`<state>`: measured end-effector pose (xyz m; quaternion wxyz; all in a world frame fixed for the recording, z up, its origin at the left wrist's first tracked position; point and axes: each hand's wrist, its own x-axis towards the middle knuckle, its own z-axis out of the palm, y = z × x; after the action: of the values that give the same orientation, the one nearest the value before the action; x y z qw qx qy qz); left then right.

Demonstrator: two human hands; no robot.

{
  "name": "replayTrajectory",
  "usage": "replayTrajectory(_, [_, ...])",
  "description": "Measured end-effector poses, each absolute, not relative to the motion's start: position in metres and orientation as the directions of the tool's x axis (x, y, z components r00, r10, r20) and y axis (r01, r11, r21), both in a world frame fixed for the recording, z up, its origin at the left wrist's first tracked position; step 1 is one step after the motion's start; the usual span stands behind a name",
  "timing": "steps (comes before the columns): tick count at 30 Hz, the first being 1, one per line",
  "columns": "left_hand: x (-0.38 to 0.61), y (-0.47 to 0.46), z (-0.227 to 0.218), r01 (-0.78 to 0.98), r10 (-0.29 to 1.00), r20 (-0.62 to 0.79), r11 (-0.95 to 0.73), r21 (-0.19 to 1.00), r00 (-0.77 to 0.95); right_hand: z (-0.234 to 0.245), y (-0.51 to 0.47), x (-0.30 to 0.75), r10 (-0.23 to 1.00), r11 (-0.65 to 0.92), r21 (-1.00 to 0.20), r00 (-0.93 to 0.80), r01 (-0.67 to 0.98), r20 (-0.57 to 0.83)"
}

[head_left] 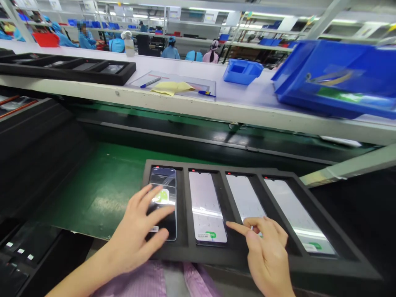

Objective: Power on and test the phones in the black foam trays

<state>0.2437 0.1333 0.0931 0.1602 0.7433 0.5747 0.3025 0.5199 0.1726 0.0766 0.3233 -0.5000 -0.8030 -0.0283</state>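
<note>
A black foam tray holds several phones side by side, each in its own slot. My left hand lies with spread fingers over the leftmost phone, whose dark screen shows a green and white graphic. Beside it, a phone with a white screen has a green mark and a small label near its bottom. My right hand points left with its index finger, the fingertip by that phone's right edge; its other fingers curl in. It partly covers another white-screened phone. The rightmost phone is also lit white.
The tray rests on a green surface. A white shelf above carries a black tray, a yellow paper, pens, a small blue bin and a large blue bin. People sit farther back.
</note>
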Motion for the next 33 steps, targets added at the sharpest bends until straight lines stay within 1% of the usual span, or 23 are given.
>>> replayTrajectory(2, [0.255,0.140,0.100,0.778,0.866,0.258,-0.498,0.382,0.428,0.077,0.173,0.525,0.750,0.558,-0.239,-0.359,0.795,0.556])
replayTrajectory(4, [0.268,0.148,0.106,0.747,0.784,0.185,-0.620,0.240,0.592,0.077,0.173,0.528,0.723,0.605,-0.228,-0.406,0.763,0.558])
replayTrajectory(6, [0.279,0.156,0.109,0.735,0.751,0.101,-0.659,0.156,0.652,0.078,0.172,0.529,0.713,0.634,-0.236,-0.439,0.737,0.546])
replayTrajectory(8, [0.285,0.160,0.111,0.735,0.743,0.047,-0.668,0.111,0.668,0.080,0.172,0.528,0.710,0.657,-0.244,-0.476,0.714,0.519])
replayTrajectory(10, [0.286,0.162,0.112,0.739,0.743,0.048,-0.669,0.086,0.667,0.082,0.172,0.526,0.714,0.667,-0.253,-0.504,0.701,0.485])
replayTrajectory(12, [0.285,0.160,0.111,0.740,0.742,0.088,-0.670,0.058,0.664,0.084,0.172,0.524,0.723,0.666,-0.271,-0.513,0.694,0.462])
replayTrajectory(17, [0.284,0.158,0.108,0.747,0.733,0.185,-0.665,-0.005,0.654,0.086,0.171,0.517,0.769,0.617,-0.366,-0.433,0.697,0.470])
replayTrajectory(22, [0.286,0.157,0.105,0.758,0.737,0.222,-0.653,-0.009,0.638,0.084,0.171,0.514,0.792,0.587,-0.407,-0.392,0.699,0.468])
replayTrajectory(26, [0.288,0.157,0.102,0.757,0.742,0.207,-0.653,0.008,0.638,0.084,0.170,0.513,0.782,0.597,-0.400,-0.393,0.695,0.484])
replayTrajectory(30, [0.289,0.158,0.105,0.756,0.751,0.146,-0.654,0.026,0.644,0.085,0.170,0.515,0.796,0.573,-0.405,-0.363,0.713,0.485])
replayTrajectory(33, [0.289,0.160,0.110,0.748,0.744,0.124,-0.663,0.019,0.656,0.086,0.170,0.514,0.789,0.583,-0.392,-0.382,0.712,0.481])
